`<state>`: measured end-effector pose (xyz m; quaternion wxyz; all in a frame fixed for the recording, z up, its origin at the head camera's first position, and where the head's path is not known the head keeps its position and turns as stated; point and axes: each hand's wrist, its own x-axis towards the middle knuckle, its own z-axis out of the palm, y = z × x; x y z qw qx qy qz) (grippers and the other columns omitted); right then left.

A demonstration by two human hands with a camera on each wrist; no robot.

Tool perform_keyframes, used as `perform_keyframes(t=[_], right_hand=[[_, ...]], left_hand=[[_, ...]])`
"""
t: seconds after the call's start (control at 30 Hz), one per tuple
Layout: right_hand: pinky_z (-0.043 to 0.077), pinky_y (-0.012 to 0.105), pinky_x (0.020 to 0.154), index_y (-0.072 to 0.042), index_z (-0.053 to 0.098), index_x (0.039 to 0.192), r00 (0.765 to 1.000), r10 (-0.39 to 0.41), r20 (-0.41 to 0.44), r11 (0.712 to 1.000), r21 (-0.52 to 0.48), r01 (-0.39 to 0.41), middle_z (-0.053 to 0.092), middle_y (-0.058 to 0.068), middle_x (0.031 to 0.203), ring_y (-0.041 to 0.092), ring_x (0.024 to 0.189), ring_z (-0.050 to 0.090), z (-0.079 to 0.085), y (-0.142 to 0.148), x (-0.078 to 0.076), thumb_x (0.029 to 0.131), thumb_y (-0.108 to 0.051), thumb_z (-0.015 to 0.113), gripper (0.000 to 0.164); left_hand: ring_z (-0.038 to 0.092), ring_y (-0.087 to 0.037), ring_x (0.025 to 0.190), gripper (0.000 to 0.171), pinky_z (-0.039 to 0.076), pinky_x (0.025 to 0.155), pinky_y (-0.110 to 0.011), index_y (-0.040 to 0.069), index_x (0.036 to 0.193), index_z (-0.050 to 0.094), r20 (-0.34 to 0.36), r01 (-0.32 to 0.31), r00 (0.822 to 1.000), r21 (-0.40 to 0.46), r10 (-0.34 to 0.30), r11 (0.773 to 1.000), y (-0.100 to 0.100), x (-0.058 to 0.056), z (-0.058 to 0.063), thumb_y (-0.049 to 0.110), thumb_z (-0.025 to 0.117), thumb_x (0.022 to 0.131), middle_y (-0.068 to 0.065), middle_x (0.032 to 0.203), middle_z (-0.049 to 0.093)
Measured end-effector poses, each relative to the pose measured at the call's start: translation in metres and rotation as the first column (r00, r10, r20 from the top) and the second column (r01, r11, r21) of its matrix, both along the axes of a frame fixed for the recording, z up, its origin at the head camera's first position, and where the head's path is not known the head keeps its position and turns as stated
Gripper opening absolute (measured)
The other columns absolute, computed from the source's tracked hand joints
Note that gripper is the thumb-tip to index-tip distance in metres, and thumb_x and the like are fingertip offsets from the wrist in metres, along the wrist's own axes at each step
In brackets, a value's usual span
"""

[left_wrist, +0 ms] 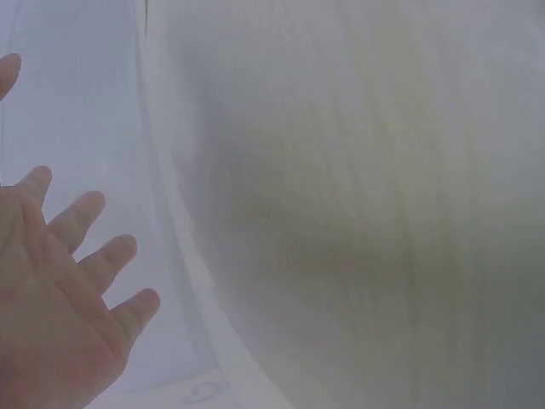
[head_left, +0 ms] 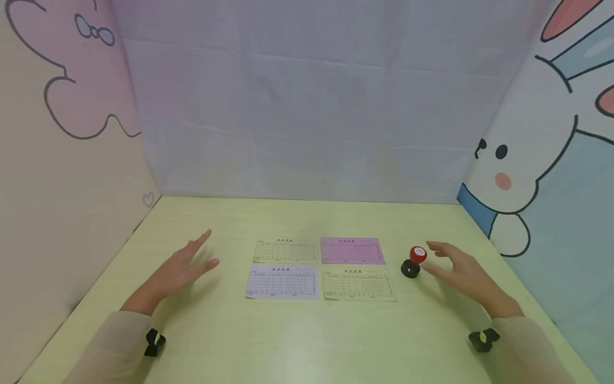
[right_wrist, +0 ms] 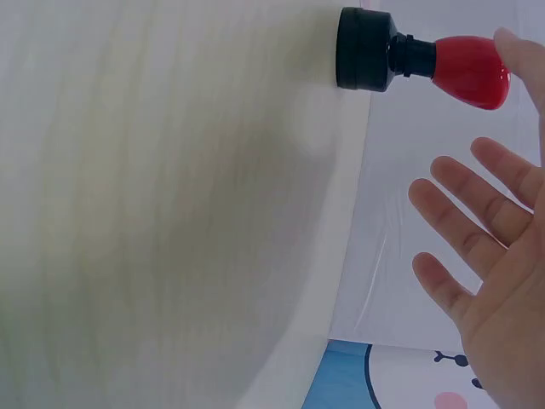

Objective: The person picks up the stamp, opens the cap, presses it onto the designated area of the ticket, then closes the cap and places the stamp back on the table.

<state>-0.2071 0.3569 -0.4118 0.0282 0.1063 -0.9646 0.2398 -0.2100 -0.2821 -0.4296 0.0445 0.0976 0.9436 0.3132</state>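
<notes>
A stamp with a red knob and a black base stands upright on the table, right of the paper slips. Close beside it is my right hand, fingers spread; in the right wrist view the thumb lies by the red knob, and I cannot tell whether it touches. My left hand hovers over the left of the table, fingers extended, holding nothing. Printed forms lie in two rows between the hands: a pale yellow one, a pink one, a white one and another yellow one.
The pale table runs back to a plain white cloth. Cartoon-printed side walls stand at left and right. Each sleeve has a black wrist device, one on the left and one on the right.
</notes>
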Motion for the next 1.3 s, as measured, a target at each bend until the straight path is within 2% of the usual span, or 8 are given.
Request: perform_keyframes(t=[0.13, 0.27, 0.5, 0.6, 0.77, 0.9, 1.07, 1.3], right_hand=[[0.045, 0.068, 0.091, -0.005, 0.049, 0.145, 1.000, -0.001, -0.023, 1.000, 0.007, 0.001, 0.055, 0.022, 0.138, 0.042, 0.119, 0.055, 0.002, -0.008, -0.002, 0.092, -0.048, 0.071, 0.072], [0.050, 0.061, 0.087, -0.003, 0.054, 0.140, 0.997, 0.023, -0.069, 1.000, 0.002, -0.023, 0.062, 0.020, 0.130, 0.038, 0.110, 0.061, 0.002, -0.013, -0.004, 0.090, -0.042, 0.075, 0.066], [0.054, 0.045, 0.077, 0.000, 0.058, 0.134, 0.995, 0.038, -0.089, 0.999, 0.004, -0.038, 0.067, 0.014, 0.112, 0.030, 0.094, 0.065, 0.005, -0.022, -0.007, 0.089, -0.036, 0.077, 0.061], [0.055, 0.039, 0.073, 0.002, 0.060, 0.132, 0.995, 0.043, -0.091, 0.999, -0.003, -0.044, 0.068, 0.013, 0.108, 0.026, 0.089, 0.066, 0.005, -0.024, -0.008, 0.089, -0.033, 0.078, 0.058], [0.054, 0.035, 0.071, 0.002, 0.062, 0.129, 0.993, 0.053, -0.107, 0.999, -0.001, -0.053, 0.069, 0.010, 0.104, 0.020, 0.083, 0.064, 0.005, -0.024, -0.011, 0.089, -0.029, 0.078, 0.053], [0.055, 0.033, 0.070, 0.002, 0.064, 0.126, 0.991, 0.057, -0.121, 0.998, 0.004, -0.057, 0.069, 0.008, 0.101, 0.018, 0.081, 0.064, 0.004, -0.024, -0.012, 0.089, -0.026, 0.079, 0.049], [0.054, 0.032, 0.068, 0.001, 0.066, 0.123, 0.989, 0.060, -0.135, 0.998, -0.004, -0.061, 0.070, 0.007, 0.099, 0.017, 0.080, 0.064, 0.004, -0.024, -0.012, 0.088, -0.027, 0.079, 0.047], [0.053, 0.030, 0.067, -0.004, 0.066, 0.121, 0.989, 0.037, -0.143, 0.998, -0.044, -0.043, 0.070, 0.004, 0.097, 0.017, 0.081, 0.064, 0.007, -0.027, -0.007, 0.088, -0.031, 0.079, 0.045]], left_hand=[[0.018, -0.049, 0.146, 0.085, 0.018, 0.107, -0.075, 0.030, 0.163, 0.012, 0.031, -0.001, 1.000, 0.037, 0.000, 0.999, 0.007, 0.002, 0.002, 0.061, 0.055, 0.096, -0.018, 0.164, 0.018], [0.031, -0.047, 0.142, 0.085, 0.029, 0.104, -0.072, 0.028, 0.162, 0.019, 0.033, 0.003, 0.999, 0.032, -0.004, 0.999, 0.015, 0.003, 0.003, 0.063, 0.057, 0.094, -0.013, 0.159, 0.034], [0.055, -0.037, 0.127, 0.079, 0.042, 0.098, -0.065, 0.027, 0.158, 0.032, -0.011, 0.024, 1.000, 0.042, -0.024, 0.999, 0.030, -0.002, 0.002, 0.062, 0.059, 0.093, -0.009, 0.146, 0.054], [0.060, -0.035, 0.119, 0.075, 0.045, 0.096, -0.061, 0.021, 0.154, 0.041, -0.040, 0.046, 0.998, 0.063, -0.043, 0.997, 0.039, -0.003, 0.005, 0.061, 0.061, 0.093, -0.009, 0.139, 0.060], [0.064, -0.031, 0.111, 0.066, 0.050, 0.091, -0.056, 0.019, 0.148, 0.050, -0.074, 0.097, 0.993, 0.096, -0.090, 0.991, 0.054, -0.005, 0.009, 0.055, 0.062, 0.095, -0.008, 0.135, 0.062], [0.065, -0.027, 0.109, 0.056, 0.051, 0.088, -0.053, 0.022, 0.145, 0.053, -0.092, 0.138, 0.988, 0.124, -0.127, 0.983, 0.067, -0.006, 0.010, 0.050, 0.063, 0.097, -0.006, 0.131, 0.065], [0.064, -0.025, 0.109, 0.048, 0.051, 0.088, -0.050, 0.023, 0.141, 0.056, -0.085, 0.174, 0.983, 0.160, -0.162, 0.972, 0.082, -0.008, 0.011, 0.042, 0.064, 0.098, -0.003, 0.126, 0.067], [0.065, -0.023, 0.109, 0.046, 0.052, 0.087, -0.044, 0.019, 0.137, 0.059, -0.087, 0.226, 0.973, 0.220, -0.212, 0.949, 0.098, -0.010, 0.008, 0.042, 0.064, 0.098, -0.007, 0.125, 0.068]])
